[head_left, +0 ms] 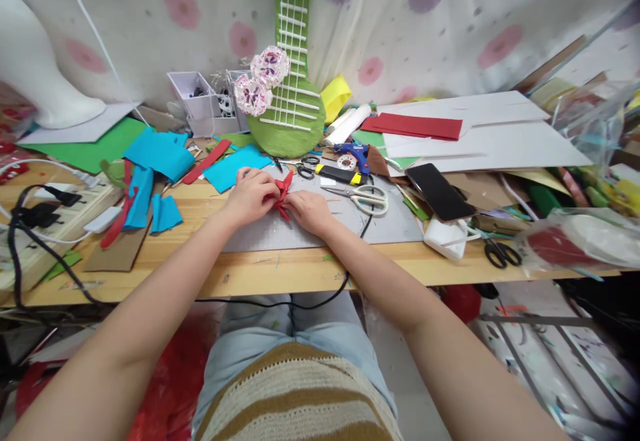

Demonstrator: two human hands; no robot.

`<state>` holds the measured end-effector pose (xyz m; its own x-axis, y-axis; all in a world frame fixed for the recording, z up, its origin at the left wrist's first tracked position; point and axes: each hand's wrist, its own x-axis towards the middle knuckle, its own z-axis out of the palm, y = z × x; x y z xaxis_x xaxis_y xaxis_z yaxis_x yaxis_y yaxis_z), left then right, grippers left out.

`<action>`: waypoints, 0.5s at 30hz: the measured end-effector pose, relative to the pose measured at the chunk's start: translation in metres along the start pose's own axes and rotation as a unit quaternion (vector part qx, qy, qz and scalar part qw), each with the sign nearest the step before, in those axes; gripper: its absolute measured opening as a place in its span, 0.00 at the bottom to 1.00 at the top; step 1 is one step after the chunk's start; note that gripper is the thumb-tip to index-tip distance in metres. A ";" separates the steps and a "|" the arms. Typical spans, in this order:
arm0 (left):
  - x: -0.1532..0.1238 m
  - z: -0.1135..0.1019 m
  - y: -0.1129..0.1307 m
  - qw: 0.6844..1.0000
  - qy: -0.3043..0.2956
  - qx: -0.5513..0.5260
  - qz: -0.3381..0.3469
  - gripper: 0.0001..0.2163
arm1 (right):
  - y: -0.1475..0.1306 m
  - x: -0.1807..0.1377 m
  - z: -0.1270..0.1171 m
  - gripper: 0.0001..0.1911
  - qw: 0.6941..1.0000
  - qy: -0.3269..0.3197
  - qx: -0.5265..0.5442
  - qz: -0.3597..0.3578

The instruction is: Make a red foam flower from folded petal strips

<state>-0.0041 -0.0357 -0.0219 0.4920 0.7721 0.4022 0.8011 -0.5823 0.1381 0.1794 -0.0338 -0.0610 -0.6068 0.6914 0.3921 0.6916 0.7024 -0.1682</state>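
Observation:
Between my two hands, over the grey board [260,237], is a red paper flower [284,191] with pointed petals. My left hand [253,194] is closed on its left side, fingers bent around the petals. From the right, my right hand [309,211] pinches the same flower; its fingertips are partly hidden. Just right of the hands lie white-handled scissors [367,197] and a black and yellow utility knife [341,174]. Behind them rests a blue glue gun [357,154]. A green guitar-shaped piece [287,134] with white strings and two pink-white flowers [263,77] stands upright at the back.
Blue crepe paper [157,154] and a power strip [75,221] are on the left. A phone [439,191], a white charger [445,237] and black scissors [501,253] lie right. A black cable [345,281] hangs over the table's front edge. White boards [510,134] are stacked behind.

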 end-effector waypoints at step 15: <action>-0.006 0.007 0.015 0.997 0.060 0.018 -0.044 0.02 | 0.002 0.002 0.007 0.13 1.000 0.015 -0.007 -0.006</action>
<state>0.0074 -0.0472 -0.0280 0.3762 0.7824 0.4962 0.8523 -0.5024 0.1459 0.1766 -0.0301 -0.0665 -0.6034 0.6778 0.4201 0.6898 0.7080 -0.1514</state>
